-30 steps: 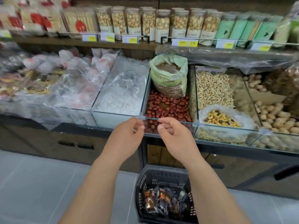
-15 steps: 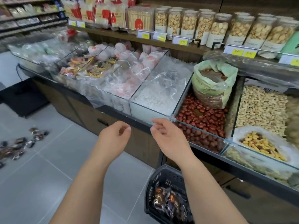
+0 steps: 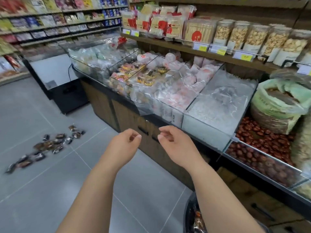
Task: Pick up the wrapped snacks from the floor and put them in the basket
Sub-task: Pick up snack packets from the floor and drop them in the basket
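Bright even shop light, soft shadows; motion blur throughout, wide-angle edge distortion.

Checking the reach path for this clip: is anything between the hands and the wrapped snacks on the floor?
Nothing visible does. Bare grey floor lies between the empty left hand and right hand and the scattered wrapped snacks to the left; the display counter stands off to the right.

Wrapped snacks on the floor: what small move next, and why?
Probably step left toward the wrapped snacks and lower the left hand to them. Both hands hang empty in mid-air, the right hand too. The pile still lies scattered on the floor, while the basket sits at the person's right.
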Motion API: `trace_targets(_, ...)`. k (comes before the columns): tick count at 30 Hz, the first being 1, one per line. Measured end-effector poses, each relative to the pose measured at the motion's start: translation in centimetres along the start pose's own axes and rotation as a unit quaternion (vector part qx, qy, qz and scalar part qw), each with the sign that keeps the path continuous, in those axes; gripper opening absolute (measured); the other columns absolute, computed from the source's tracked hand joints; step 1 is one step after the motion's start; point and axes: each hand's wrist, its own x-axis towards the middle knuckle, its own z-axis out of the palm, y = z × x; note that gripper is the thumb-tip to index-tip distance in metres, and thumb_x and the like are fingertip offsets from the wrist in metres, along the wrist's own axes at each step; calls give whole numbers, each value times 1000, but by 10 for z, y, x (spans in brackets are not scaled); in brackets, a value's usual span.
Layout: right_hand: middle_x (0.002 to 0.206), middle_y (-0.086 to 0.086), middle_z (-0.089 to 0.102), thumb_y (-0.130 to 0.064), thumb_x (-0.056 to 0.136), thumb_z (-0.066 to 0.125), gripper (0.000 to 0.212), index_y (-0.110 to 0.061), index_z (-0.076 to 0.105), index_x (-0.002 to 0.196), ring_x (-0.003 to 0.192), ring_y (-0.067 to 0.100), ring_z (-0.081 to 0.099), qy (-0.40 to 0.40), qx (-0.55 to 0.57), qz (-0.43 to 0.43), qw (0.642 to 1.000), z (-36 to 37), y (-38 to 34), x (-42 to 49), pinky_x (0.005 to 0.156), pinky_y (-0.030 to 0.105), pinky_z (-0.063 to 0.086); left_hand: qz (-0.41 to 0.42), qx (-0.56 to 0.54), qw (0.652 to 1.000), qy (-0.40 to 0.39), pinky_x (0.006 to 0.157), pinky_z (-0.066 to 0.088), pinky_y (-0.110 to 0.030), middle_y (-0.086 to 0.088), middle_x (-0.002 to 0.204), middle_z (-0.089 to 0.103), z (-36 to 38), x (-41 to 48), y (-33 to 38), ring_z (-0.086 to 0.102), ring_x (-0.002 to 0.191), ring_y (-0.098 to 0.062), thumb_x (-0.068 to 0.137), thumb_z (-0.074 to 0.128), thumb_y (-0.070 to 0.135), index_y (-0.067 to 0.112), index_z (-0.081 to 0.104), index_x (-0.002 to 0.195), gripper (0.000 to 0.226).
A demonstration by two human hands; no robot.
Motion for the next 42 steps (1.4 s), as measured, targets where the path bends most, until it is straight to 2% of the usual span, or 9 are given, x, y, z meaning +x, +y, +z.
trace_targets(2,116,-12,58,-33,94,51,30,-28,56,123,96,-2,53,-9,-11,-14,1000,24,-19,12,78,10,36,-7,4,1000,-1,71,37,-25,9,97,60,-24,6,-24,54,90,-12,96,46,36,24,60,104,20)
trace_targets(5,119,-12,57,-34,95,50,31,-28,55,125,98,-1,51,-37,-35,-42,998,64,-48,27,83,15,35,-26,0,999,18,77,37,-23,9,104,61,-58,10,-62,56,99,-13,96,47,37,24,61,107,22)
trace_targets(12,120,-9,54,-32,96,50,31,-25,56,125,108,4,51,-114,-58,-100,987,160,-106,63,89,16,35,-101,-6,990,96,80,36,-23,1,124,59,-128,6,-148,53,112,-16,96,47,33,22,61,115,26)
trace_targets(15,123,-7,54,-31,96,50,32,-22,56,126,114,6,50,-147,-59,-123,980,196,-124,78,86,11,30,-139,-2,982,128,79,33,-22,3,123,59,-149,8,-181,53,110,-17,96,47,34,24,60,114,24)
trace_targets(21,127,-4,53,-30,97,49,33,-19,56,127,113,5,49,-216,-51,-153,963,263,-148,127,87,11,29,-213,-18,962,171,93,44,-32,5,117,61,-177,29,-238,55,106,-17,94,49,36,27,59,112,23)
trace_targets(29,125,-3,56,-30,96,50,33,-18,56,126,115,10,51,-289,-62,-164,941,352,-173,239,90,15,32,-268,-18,944,193,80,37,-24,3,118,60,-214,124,-302,54,102,-16,95,48,34,20,56,119,29)
trace_targets(32,126,-1,55,-30,97,49,35,-17,53,129,115,12,51,-316,-71,-151,934,378,-181,288,92,19,34,-303,-5,936,180,82,38,-24,1,119,61,-225,167,-318,55,107,-19,94,47,34,19,55,118,29)
trace_targets(37,125,2,56,-28,96,50,35,-14,53,129,114,15,52,-344,-89,-153,922,411,-192,354,91,19,34,-347,-3,922,172,94,44,-30,-2,124,60,-240,226,-341,55,113,-21,93,48,35,18,56,120,32)
trace_targets(42,125,1,57,-26,96,51,33,-15,55,127,113,13,53,-353,-76,-152,920,443,-208,401,91,18,34,-353,0,919,174,93,44,-30,-2,127,58,-258,268,-366,54,114,-21,94,47,36,19,56,122,34)
